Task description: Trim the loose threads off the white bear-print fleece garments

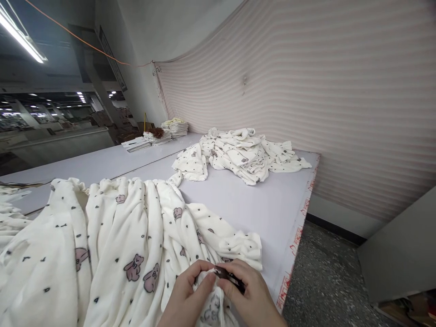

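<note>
Printed white cloth clamped in fingers of left hand; fingers of right hand clamped on dark tool.

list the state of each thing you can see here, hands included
left hand: closed, pinching cloth
right hand: closed around a dark tool
dark tool: held, partly hidden; open or shut can't be told
cloth between the hands: bunched
near printed cloth: spread out, rumpled
far printed cloth: loosely heaped
back pile: neatly stacked
striped sheet: hanging
ceiling light: lit
</note>
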`<state>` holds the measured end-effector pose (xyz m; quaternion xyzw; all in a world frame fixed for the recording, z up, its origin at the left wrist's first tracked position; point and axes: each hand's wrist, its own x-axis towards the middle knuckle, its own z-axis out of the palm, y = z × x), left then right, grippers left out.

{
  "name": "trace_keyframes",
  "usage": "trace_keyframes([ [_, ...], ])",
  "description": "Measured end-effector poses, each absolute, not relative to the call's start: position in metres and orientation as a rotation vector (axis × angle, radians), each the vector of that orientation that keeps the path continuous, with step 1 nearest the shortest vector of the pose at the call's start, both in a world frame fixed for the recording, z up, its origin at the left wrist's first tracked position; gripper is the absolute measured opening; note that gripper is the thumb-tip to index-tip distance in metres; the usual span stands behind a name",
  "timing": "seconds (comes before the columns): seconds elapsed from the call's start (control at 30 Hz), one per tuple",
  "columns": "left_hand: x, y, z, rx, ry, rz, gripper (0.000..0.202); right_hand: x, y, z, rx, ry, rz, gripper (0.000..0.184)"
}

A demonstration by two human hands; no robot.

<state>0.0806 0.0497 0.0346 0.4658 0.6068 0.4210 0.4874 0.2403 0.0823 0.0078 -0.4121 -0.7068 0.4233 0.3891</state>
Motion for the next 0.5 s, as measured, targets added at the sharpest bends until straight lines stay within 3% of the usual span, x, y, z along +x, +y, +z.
trace_keyframes([
  [0.4, 0.043, 0.053, 0.06, 1.046, 1.649, 0.978, 0.043, 0.269, 0.097, -0.018, -1.127, -1.546, 1.243, 0.022],
  [0.5, 0.021, 0.054, 0.068, 1.109, 1.81, 1.034, 0.044, 0.289, 0.098, -0.035, -1.312, -1.778, 1.023, 0.035],
])
